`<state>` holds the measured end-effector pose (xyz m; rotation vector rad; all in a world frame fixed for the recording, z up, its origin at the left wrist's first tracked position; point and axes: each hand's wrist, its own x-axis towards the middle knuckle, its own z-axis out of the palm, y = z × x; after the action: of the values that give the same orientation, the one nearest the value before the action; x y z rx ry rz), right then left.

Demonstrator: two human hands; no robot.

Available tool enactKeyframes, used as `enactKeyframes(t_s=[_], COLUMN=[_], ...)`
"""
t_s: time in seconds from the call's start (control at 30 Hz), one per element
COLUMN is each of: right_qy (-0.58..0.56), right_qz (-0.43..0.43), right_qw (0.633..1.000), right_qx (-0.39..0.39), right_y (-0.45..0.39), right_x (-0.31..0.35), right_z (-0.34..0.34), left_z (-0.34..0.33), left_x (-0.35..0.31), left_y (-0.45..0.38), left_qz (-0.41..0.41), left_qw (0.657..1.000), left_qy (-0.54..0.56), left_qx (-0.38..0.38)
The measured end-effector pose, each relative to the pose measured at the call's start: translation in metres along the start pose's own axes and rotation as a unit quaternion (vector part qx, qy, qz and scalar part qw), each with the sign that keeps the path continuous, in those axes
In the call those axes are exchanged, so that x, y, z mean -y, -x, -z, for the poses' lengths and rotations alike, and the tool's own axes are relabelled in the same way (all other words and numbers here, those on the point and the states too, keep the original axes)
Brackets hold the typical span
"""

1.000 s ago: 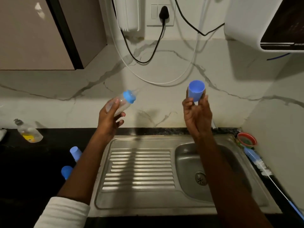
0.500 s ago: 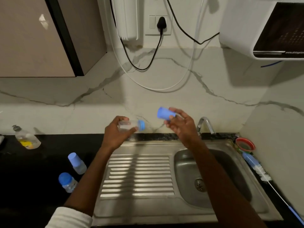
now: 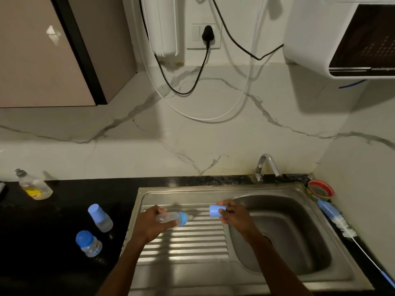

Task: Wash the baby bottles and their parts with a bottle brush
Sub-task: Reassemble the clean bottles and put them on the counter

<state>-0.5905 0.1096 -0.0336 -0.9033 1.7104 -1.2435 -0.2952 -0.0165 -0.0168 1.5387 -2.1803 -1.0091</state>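
Head view: left hand (image 3: 149,226) grips a clear baby bottle (image 3: 171,217) round its body, over the ribbed drainboard of the sink (image 3: 183,272). The bottle's long axis lies roughly level, left to right, with its blue collar end pointing right toward the other hand. Right hand (image 3: 235,217) pinches the blue cap (image 3: 217,211) in its fingertips above the near-left rim of the basin; cap and bottle are apart, with a clear gap between them (cap sits slightly higher than the collar).

Bottle brush (image 3: 337,221) lies on the dark surface along the sink's right edge, bristle end toward the back corner, handle running toward the front. It is to the right of the right hand, across the basin, so the right hand is the nearer one; judged, it must first set the cap down.

Two more capped bottles (image 3: 94,231) stand on the surface left of the sink, untouched.
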Motion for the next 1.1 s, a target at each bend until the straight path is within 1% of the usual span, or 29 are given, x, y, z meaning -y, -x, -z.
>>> enactKeyframes(t_s=[0.07, 0.13, 0.33, 0.4, 0.53, 0.67, 0.8, 0.93, 1.03, 1.1], right_qy=[-0.069, -0.088, -0.051, -0.057, -0.071, -0.087, -0.050, -0.049, -0.074, -0.068], right_qz=[0.009, 0.025, 0.059, 0.052, 0.048, 0.058, 0.090, 0.107, 0.101, 0.107], right_qw=[0.997, 0.994, 0.985, 0.985, 0.989, 0.986, 0.985, 0.983, 0.986, 0.987], right_qx=[0.026, 0.062, 0.153, 0.152, 0.124, 0.130, 0.136, 0.144, 0.112, 0.102], right_y=[-0.002, -0.004, -0.001, 0.002, 0.005, 0.003, 0.000, -0.006, -0.010, -0.014], right_x=[0.009, 0.016, 0.015, 0.011, 0.010, 0.016, 0.021, 0.027, 0.031, 0.033], right_z=[0.001, 0.000, -0.026, -0.036, -0.050, -0.051, -0.052, -0.051, -0.055, -0.057], left_z=[0.001, 0.002, -0.003, -0.005, -0.002, 0.003, 0.003, 0.008, 0.011, 0.014], left_x=[0.000, 0.001, 0.000, 0.000, -0.001, -0.001, -0.004, -0.008, -0.014, -0.015], left_y=[0.001, 0.002, 0.004, 0.005, 0.005, 0.005, 0.005, -0.002, -0.008, -0.010], left_qz=[-0.008, -0.025, -0.059, -0.067, -0.085, -0.088, -0.084, -0.087, -0.102, -0.102], left_qw=[0.999, 0.996, 0.987, 0.984, 0.983, 0.974, 0.971, 0.964, 0.959, 0.956], left_qy=[0.044, 0.085, 0.150, 0.163, 0.158, 0.200, 0.217, 0.243, 0.262, 0.272], left_qx=[-0.003, 0.000, 0.014, 0.021, 0.030, 0.064, 0.050, 0.066, 0.045, 0.046])
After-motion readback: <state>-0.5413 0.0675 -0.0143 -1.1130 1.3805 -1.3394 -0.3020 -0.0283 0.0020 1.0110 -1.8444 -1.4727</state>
